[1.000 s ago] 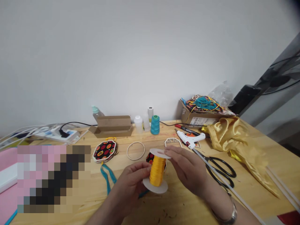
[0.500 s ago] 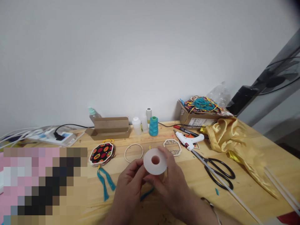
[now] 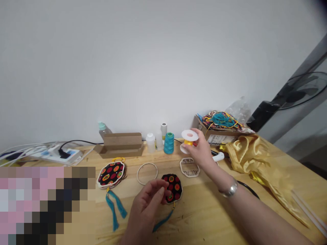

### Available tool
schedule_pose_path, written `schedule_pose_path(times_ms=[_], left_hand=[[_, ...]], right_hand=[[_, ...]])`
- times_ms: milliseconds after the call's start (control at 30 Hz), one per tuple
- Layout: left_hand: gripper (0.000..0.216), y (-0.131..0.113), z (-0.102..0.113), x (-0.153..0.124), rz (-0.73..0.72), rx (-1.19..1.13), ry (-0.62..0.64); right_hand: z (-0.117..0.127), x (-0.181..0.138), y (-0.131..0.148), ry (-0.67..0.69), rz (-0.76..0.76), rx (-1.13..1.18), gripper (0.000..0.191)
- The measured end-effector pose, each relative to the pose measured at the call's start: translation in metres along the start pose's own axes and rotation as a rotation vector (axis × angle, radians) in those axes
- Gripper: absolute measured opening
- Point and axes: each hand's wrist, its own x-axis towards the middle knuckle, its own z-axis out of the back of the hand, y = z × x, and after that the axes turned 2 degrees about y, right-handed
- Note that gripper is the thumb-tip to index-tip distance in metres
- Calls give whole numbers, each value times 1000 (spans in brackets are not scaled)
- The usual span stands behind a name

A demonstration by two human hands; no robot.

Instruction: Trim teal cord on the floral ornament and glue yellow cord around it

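My right hand (image 3: 201, 149) is reaching to the back of the table, its fingers wrapped around a white spool (image 3: 189, 135) wound with yellow cord. The spool is to the right of a teal thread cone (image 3: 169, 143). Nearer the front, my left hand (image 3: 150, 206) has loosely curled fingers, apart, with nothing seen in them. Its fingertips overlap the left edge of a black patterned ornament (image 3: 176, 187) with a teal tassel (image 3: 163, 221); whether they touch it, I cannot tell. Behind lie a thin wooden ring (image 3: 138, 170) and a wooden lattice frame (image 3: 183, 170).
Several stacked patterned ornaments (image 3: 111, 175) lie left, near a cardboard box (image 3: 122, 144) and power strip (image 3: 74, 156). White bottles (image 3: 151, 143) stand at the back. On the right are a full carton (image 3: 222, 137), gold cloth (image 3: 245, 153), a partly hidden glue gun (image 3: 218, 157) and a scissors handle (image 3: 249, 189).
The spool was between both hands at the front; my right hand has carried it back and to the right. My left hand has let go, and the black ornament shows.
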Motion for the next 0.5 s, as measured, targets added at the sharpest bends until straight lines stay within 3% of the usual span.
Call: schedule_pose_path(times_ms=[133,300,500], left_hand=[[20,2,2,3,-20,1,-20],[23,4,5,6,-3,-30,-26],[23,2,4,4,23,-38,-26]], right_hand=[[-16,31,-20,19,-119,-119,61],[-40,30,-25,63,-161,-240,55],[-47,28,-27,152,-126,-378,48]])
